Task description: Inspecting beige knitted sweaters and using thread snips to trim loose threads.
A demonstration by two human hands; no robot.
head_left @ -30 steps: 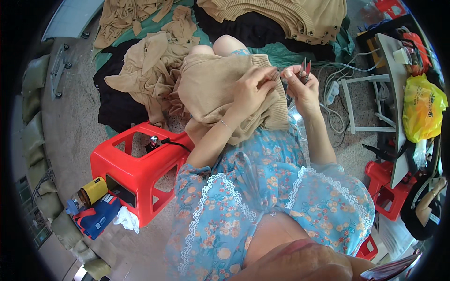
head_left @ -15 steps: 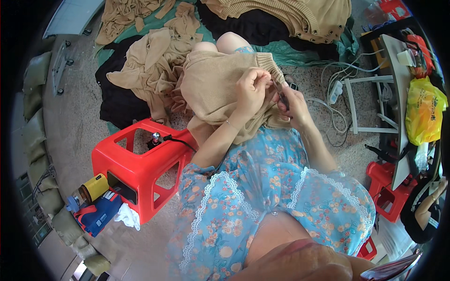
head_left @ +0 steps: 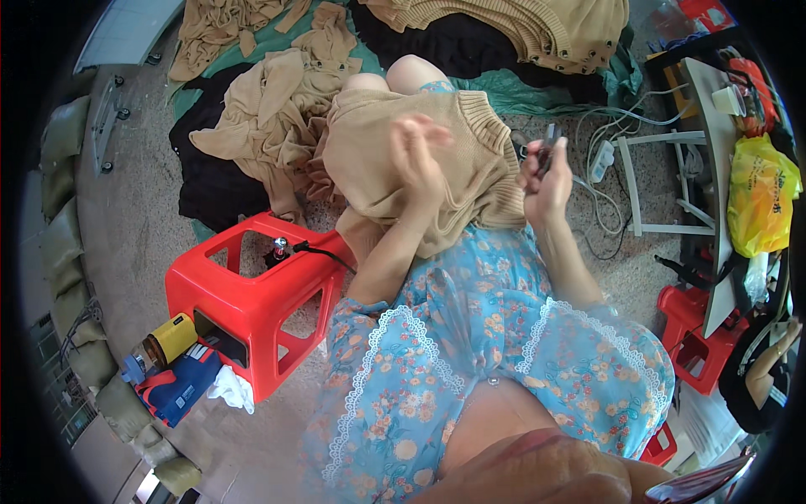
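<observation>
A tan knitted sweater (head_left: 378,160) lies across my lap, its ribbed edge (head_left: 487,118) toward the far right. Above the knit, my left hand (head_left: 417,155) is raised and smeared by motion; nothing shows clearly in its fingers. Just right of the sweater, my right hand (head_left: 546,181) is closed around small dark thread snips (head_left: 550,151) with a metal tip pointing up and away. Neither hand visibly grips the sweater.
Tan knitwear (head_left: 269,109) is heaped at the far left, with more (head_left: 554,34) stacked at the far right. A red stool (head_left: 252,294) stands at my left. Right are cables (head_left: 600,164), a table (head_left: 714,286) and a yellow bag (head_left: 762,197).
My hands have parted from the sweater's ribbed edge. The left moved left, over the knit; the right moved right with the snips, now off the fabric.
</observation>
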